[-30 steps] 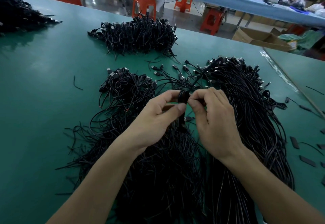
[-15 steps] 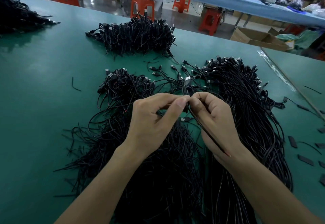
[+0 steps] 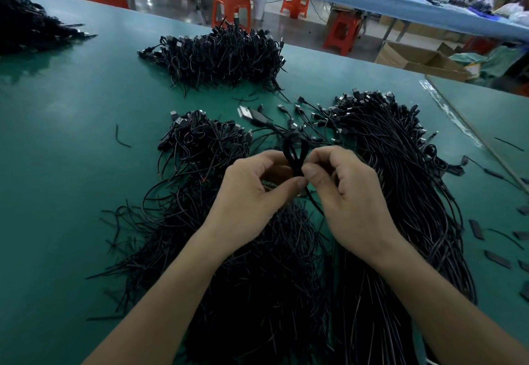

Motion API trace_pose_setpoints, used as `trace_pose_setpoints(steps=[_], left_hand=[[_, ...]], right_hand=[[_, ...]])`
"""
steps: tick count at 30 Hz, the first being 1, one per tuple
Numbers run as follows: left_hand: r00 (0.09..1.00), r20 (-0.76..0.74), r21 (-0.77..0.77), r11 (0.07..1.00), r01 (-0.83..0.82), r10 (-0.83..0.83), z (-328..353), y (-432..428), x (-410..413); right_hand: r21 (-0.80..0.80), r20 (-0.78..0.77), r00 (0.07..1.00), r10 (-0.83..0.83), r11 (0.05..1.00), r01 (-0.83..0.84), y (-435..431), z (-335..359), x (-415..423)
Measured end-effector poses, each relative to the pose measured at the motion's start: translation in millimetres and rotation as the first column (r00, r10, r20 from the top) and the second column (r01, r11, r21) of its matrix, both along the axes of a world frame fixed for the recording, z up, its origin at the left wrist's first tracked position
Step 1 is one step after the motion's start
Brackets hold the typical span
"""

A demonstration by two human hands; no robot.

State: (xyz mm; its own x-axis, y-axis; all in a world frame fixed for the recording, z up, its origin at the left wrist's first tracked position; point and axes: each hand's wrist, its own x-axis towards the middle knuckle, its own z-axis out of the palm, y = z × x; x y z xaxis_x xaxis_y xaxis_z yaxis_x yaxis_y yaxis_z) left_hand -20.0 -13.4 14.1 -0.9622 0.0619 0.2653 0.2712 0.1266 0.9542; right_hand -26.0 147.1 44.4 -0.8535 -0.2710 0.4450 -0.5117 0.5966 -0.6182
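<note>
curling left hand (image 3: 252, 193), right hand (image 3: 349, 194) round cable (image 3: 295, 162)

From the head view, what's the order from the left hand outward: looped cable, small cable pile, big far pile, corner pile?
1. looped cable, pinched in the left hand itself.
2. small cable pile, just beyond on the left.
3. big far pile, straight ahead, farther off.
4. corner pile, far left corner.

Left forearm (image 3: 177, 287) bare all way to frame edge; right forearm (image 3: 446, 293) same. Left grip (image 3: 249, 193) bare, thumbnail short, trimmed. Right grip (image 3: 352, 198) bare too, knuckles rounded, thumbnail short, broad. Both wrists uncovered, slim.
</note>
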Motion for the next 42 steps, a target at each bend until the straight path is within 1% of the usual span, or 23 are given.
trace_pose_setpoints(steps=[2, 3, 6, 8, 10, 13, 15, 17, 19, 21, 23, 27, 30, 32, 34, 37, 40, 42], left_hand=[[0.994, -0.083, -0.050, 0.996, -0.079, 0.075, -0.8, -1.1, 0.5], [0.981, -0.152, -0.085, 0.987, -0.136, 0.122, -0.9, -1.8, 0.9], [0.891, -0.407, -0.207, 0.930, -0.305, 0.202, 0.2, -4.8, 0.7], [0.829, -0.502, -0.214, 0.892, -0.397, 0.248, 0.6, -4.6, 2.2], [0.821, -0.480, -0.146, 0.895, -0.422, 0.309, 2.0, -3.8, 4.5], [0.890, -0.306, -0.053, 0.928, -0.369, 0.337, 6.4, -2.9, 7.2], [0.944, -0.186, -0.023, 0.959, -0.281, 0.272, 9.2, -3.8, 5.8], [0.982, -0.101, 0.010, 0.988, -0.157, 0.157, 13.5, -4.9, 4.4], [0.998, -0.025, 0.110, 0.992, -0.057, 0.061, 16.6, -5.3, 4.3], [0.999, 0.033, 0.217, 0.976, -0.002, -0.005, 18.8, -4.8, 5.8], [1.000, 0.016, 0.240, 0.971, -0.007, 0.003, 19.0, -2.8, 7.6], [0.998, -0.015, 0.219, 0.974, -0.059, 0.064, 14.3, -2.3, 7.5], [0.998, -0.053, 0.156, 0.987, -0.032, 0.041, 11.5, -4.4, 5.8], [0.992, -0.127, 0.097, 0.995, -0.009, 0.022, 10.2, -4.7, 4.9], [0.972, -0.233, 0.011, 1.000, -0.018, 0.020, 9.6, -5.3, 4.7], [0.920, -0.387, -0.132, 0.983, -0.125, 0.065, 7.5, -7.0, 4.3], [0.866, -0.483, -0.132, 0.968, -0.214, 0.125, 9.3, -5.3, 5.9], [0.864, -0.490, -0.089, 0.978, -0.187, 0.120, 9.5, -3.3, 7.2]], right_hand=[[-0.062, 0.110, 0.994, 0.014, 0.998, -0.007, -2.8, -4.6, 0.8], [-0.119, 0.179, 0.983, 0.034, 0.993, -0.013, -5.2, -6.1, 1.8], [-0.336, 0.332, 0.936, 0.117, 0.942, 0.002, -11.4, -6.3, 5.1], [-0.441, 0.384, 0.902, 0.196, 0.897, -0.007, -13.8, -3.4, 6.5], [-0.439, 0.374, 0.899, 0.226, 0.897, -0.043, -13.8, -1.8, 7.0], [-0.298, 0.277, 0.948, 0.159, 0.952, -0.072, -10.6, -1.5, 6.9], [-0.217, 0.181, 0.977, 0.115, 0.973, -0.074, -8.9, -0.9, 7.1], [-0.123, 0.056, 0.997, 0.048, 0.992, -0.041, -6.3, -0.1, 6.6], [-0.033, -0.047, 0.999, -0.012, 0.999, 0.010, -4.2, 1.0, 5.3], [0.005, -0.086, 0.995, -0.042, 0.999, 0.042, -3.9, 1.3, 3.1], [-0.009, -0.074, 0.996, -0.044, 0.999, 0.043, -4.8, 1.0, 1.6], [-0.056, -0.006, 1.000, -0.030, 0.998, 0.030, -8.1, -1.4, 1.8], [-0.129, 0.080, 0.997, -0.024, 0.991, 0.034, -8.1, -1.0, 0.8], [-0.166, 0.148, 0.989, -0.003, 0.986, 0.027, -7.0, -1.3, -1.0], [-0.233, 0.214, 0.976, 0.032, 0.972, 0.019, -7.0, 0.6, -2.0], [-0.380, 0.284, 0.948, 0.142, 0.925, -0.024, -8.5, 3.9, -0.1], [-0.424, 0.311, 0.927, 0.210, 0.904, -0.062, -7.9, 4.9, 3.3], [-0.414, 0.305, 0.929, 0.211, 0.907, -0.070, -6.1, 4.0, 4.1]])
